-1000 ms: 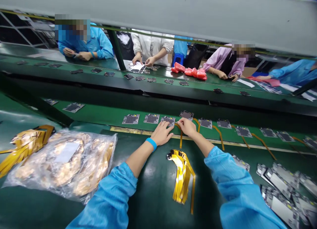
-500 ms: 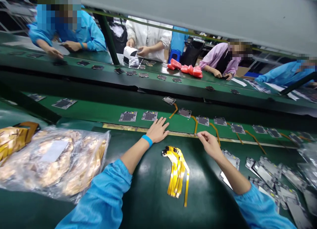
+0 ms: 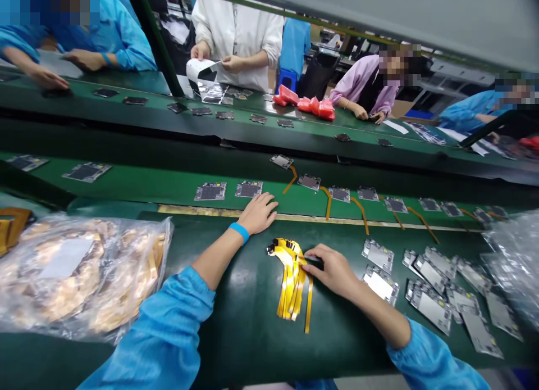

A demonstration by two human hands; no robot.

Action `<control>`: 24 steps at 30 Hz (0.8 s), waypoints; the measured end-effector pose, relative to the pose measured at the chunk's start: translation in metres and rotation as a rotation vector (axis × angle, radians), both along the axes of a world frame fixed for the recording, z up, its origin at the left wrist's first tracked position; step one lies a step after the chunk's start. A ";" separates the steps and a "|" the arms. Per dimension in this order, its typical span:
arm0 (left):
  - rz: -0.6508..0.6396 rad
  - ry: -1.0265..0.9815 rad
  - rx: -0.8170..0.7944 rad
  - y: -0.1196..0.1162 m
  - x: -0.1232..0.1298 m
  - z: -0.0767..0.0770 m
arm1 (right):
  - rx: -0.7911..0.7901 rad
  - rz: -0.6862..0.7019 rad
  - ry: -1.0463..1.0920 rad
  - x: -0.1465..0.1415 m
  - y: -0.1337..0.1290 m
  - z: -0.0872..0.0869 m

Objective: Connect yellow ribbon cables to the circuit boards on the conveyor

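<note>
Yellow flex cables (image 3: 291,277), bundled lengthwise toward the person just below the belt edge (image 3: 210,210), were now touched by the right hand (image 3: 332,269), brought back from that edge, grip unclear; left hand (image 3: 256,213) was kept flat, open.

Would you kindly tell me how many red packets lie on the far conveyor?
3, as far as shows: one red packet at the left of the cluster, one in the middle, one at the right; they overlap, so more may be hidden.
</note>
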State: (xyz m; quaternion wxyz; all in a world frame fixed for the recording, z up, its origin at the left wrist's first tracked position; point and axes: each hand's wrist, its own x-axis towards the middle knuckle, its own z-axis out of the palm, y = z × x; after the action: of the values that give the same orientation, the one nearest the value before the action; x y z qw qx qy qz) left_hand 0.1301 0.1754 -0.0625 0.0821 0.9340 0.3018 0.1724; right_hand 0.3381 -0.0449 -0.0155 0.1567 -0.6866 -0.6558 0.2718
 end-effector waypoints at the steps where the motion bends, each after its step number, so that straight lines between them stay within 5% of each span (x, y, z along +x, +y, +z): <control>1: 0.003 -0.003 0.006 0.000 0.000 0.001 | -0.005 -0.001 -0.010 -0.002 0.002 -0.002; 5: 0.061 -0.058 -0.003 0.001 -0.003 0.006 | -0.038 0.013 0.034 -0.002 0.009 -0.011; 12: 0.433 -0.197 -0.054 0.027 -0.016 0.008 | -0.073 -0.028 0.436 0.020 0.007 -0.018; 24: 0.525 0.112 -0.168 0.047 0.033 0.027 | 0.052 -0.083 0.540 0.026 0.075 -0.004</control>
State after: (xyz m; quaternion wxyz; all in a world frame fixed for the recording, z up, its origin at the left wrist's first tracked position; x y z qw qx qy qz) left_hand 0.1635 0.2220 -0.0352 0.0953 0.8219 0.5507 0.1103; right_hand 0.3643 0.0306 -0.0197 0.3546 -0.6112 -0.5684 0.4214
